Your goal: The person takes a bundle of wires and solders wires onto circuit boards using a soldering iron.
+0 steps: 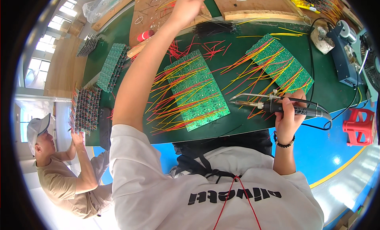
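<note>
My right hand (290, 115) is wrapped round a black soldering iron (273, 106) with a thin metal solder feed tube, its tip pointing left above the table. Just left of the tip lies a green circuit board panel (202, 93) with rows of red and yellow wires sticking out leftward. A second wired panel (291, 68) rests beyond the iron, to the right. Stretched far forward, my left hand (189, 8) is closed at the picture's upper edge. A small dark bit shows at its fingertips; what it is I cannot make out.
Loose red wires (213, 49) and a black wire bundle (215, 29) lie behind the panels. A blue soldering station (343, 58) stands right, its cable trailing. At left are stacked boards (112, 68) and a seated co-worker (65, 166). A red stool (359, 126) stands on the floor.
</note>
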`<state>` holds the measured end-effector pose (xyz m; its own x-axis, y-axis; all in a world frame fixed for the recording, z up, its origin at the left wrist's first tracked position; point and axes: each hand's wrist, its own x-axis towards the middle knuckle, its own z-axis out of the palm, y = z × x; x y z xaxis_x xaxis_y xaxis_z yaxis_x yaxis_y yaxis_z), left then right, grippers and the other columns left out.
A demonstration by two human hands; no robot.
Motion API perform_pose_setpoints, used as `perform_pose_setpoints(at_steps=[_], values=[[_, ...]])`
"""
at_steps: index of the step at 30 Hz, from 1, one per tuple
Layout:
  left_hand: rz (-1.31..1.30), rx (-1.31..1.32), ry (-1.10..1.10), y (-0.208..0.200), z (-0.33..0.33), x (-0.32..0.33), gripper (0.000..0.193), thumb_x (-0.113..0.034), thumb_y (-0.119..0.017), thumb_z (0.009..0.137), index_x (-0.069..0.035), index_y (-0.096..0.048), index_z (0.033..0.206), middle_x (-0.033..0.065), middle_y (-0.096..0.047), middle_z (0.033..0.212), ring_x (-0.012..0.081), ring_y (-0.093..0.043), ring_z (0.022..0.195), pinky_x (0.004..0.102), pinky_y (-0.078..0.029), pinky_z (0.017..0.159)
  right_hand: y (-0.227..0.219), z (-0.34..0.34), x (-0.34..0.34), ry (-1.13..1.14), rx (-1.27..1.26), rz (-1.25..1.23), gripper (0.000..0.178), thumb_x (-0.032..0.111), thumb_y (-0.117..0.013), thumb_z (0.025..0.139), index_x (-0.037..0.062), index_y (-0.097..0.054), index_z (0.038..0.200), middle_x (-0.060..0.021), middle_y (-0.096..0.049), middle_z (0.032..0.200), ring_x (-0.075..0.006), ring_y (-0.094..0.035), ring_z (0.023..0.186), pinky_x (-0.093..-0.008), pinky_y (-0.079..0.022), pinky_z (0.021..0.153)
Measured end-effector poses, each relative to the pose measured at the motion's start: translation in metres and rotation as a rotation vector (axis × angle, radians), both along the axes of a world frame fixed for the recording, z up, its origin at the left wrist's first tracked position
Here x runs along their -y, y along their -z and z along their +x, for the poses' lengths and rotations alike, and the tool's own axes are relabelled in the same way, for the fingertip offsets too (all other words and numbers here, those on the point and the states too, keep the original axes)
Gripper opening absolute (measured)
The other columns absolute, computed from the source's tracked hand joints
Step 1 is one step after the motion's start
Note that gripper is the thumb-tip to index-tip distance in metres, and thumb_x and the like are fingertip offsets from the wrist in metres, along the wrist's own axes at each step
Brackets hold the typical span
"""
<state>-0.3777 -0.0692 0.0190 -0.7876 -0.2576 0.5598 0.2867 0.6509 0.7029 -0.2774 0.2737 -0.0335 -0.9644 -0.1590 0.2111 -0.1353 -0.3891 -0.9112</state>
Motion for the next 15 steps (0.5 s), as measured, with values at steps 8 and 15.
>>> perform_pose_setpoints(at_steps=[8, 15], values=[[0.716, -0.261, -0.008, -0.039, 0.019, -0.011, 0.023, -0.029, -0.055, 0.087, -0.008, -0.049, 0.079, -0.0036, -0.034, 0.052, 0.0093, -0.033, 0.041, 0.0256, -0.03, 0.039, 0.002, -0.002, -0.002, -0.018, 0.004, -0.025, 0.019, 0.006, -0.059, 0.077, 0.007, -0.04, 0.074, -0.0011, -0.048, 0.056, -0.0024, -0.036, 0.038, -0.0161, -0.03, 0.034], [1.105, -0.295, 0.219, -0.008, 0.01, 0.001, 0.029, -0.038, -0.05, 0.089, -0.009, -0.05, 0.086, -0.0027, -0.028, 0.053, 0.0125, -0.033, 0.048, 0.031, -0.038, 0.05, 0.002, -0.001, 0.0, 0.018, -0.011, -0.018, 0.019, 0.006, -0.059, 0.077, 0.0071, -0.04, 0.074, -0.0013, -0.048, 0.056, -0.0022, -0.037, 0.038, -0.0156, -0.03, 0.033]])
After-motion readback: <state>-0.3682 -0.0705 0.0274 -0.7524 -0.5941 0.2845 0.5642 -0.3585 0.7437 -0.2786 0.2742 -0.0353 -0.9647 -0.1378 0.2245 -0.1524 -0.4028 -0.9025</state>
